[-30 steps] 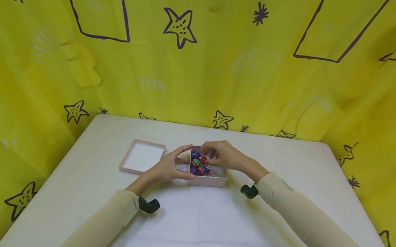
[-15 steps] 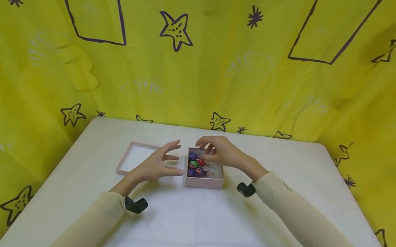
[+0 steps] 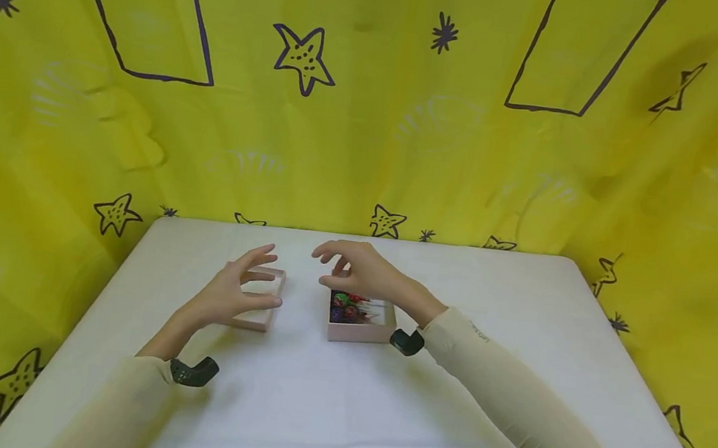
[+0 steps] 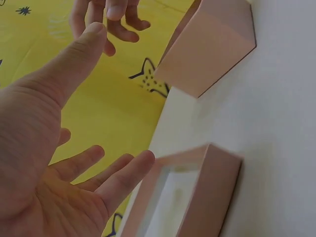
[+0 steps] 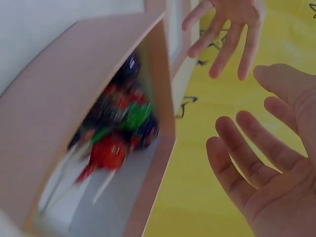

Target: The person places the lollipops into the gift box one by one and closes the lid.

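A pink box [image 3: 360,334] stands on the table with several wrapped lollipops [image 5: 111,150] inside, their heads red, green and dark purple-blue. My right hand [image 3: 368,274] hovers over the box's far side, fingers spread and holding nothing; it covers part of the box in the head view. To the left lies a shallow pink lid [image 4: 212,190] with a white inside. Above this lid is my left hand [image 3: 226,291], its fingers apart and nothing in them. The palms face each other across a gap.
A white cloth-covered table [image 3: 342,416] carries the box and lid. A yellow curtain [image 3: 357,127] with drawn stars hangs behind it and along both sides. Each wrist wears a dark camera mount [image 3: 194,371].
My left hand has let go of the box's left side and moved left over the lid. My right hand has come up out of the lollipops and shifted left.
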{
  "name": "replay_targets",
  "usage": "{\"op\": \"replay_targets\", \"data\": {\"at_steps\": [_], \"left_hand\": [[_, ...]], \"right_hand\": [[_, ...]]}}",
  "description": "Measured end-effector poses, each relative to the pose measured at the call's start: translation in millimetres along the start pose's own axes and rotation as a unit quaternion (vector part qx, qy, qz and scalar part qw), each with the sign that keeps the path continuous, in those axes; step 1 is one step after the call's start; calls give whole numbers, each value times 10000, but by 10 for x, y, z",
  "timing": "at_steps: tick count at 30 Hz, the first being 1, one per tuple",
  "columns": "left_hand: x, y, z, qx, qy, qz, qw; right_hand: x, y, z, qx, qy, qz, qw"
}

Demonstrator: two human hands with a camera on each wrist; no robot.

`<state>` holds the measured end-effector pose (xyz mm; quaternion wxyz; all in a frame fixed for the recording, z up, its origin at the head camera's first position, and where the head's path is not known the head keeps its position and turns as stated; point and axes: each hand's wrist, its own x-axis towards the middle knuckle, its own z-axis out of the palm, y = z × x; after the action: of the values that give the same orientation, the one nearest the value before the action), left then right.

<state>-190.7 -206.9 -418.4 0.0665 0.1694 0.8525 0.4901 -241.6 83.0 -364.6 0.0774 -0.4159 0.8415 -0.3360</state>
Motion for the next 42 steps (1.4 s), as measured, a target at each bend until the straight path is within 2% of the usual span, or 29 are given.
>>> {"op": "replay_targets", "data": {"at_steps": [6, 12, 17, 20, 23, 27, 32, 38, 42], "left_hand": [[-166, -60, -271, 220, 200, -93, 9995], [-297, -158, -460, 801, 475, -145, 9956], [-383, -238, -593, 1481, 780, -490, 9847], [-392, -295, -647, 1644, 802, -717, 9805], [-375, -364, -684, 1478, 619, -894, 9830], [-354, -457, -713, 831, 218, -1111, 9901], [-354, -521, -724, 220, -64, -1315, 9910], [-345, -502, -710, 25, -320, -1484, 9884], [-339, -474, -696, -26, -419, -1539, 9872]], "right_hand": [[172, -178, 260, 117, 191, 35, 9997], [286, -247, 521, 414, 421, 201, 9981], [375, -323, 708, 780, 636, 700, 9925], [421, -381, 810, 1156, 768, 1087, 9843], [454, -418, 912, 1285, 874, 1375, 9782], [480, -419, 1043, 1190, 1090, 1661, 9728], [475, -404, 1183, 1383, 1300, 2165, 9577], [457, -357, 1307, 2036, 1371, 2644, 9326], [453, -322, 1353, 2061, 1455, 2757, 9276]]}}
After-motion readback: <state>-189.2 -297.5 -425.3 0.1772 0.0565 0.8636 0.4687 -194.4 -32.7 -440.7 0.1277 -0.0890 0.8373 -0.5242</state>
